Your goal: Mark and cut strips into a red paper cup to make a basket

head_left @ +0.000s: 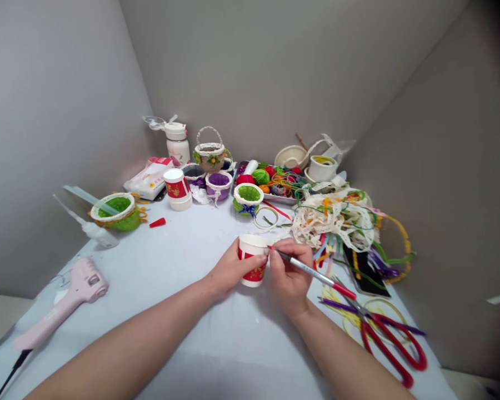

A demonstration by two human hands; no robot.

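Note:
A white paper cup (pixel 252 278) with a red and gold band stands at the middle front of the table. My left hand (pixel 228 270) is wrapped round its left side, thumb across the front. In my right hand (pixel 290 278) is a marker pen (pixel 316 270) with a grey barrel and a red end, gripped as for writing. Its tip touches or nearly touches the cup's right side just below the rim; I cannot tell which. A red pen cap (pixel 157 222) lies apart on the table, further left.
On the left are a pink glue gun (pixel 73 297), a glue bottle (pixel 98 233) and a green basket (pixel 123 222). Red-handled scissors (pixel 383 339) and a phone (pixel 366 278) lie right, beside tangled lace (pixel 333 219). Behind stand stacked cups (pixel 178 191), small baskets (pixel 219 186) and a yarn tray (pixel 281 198).

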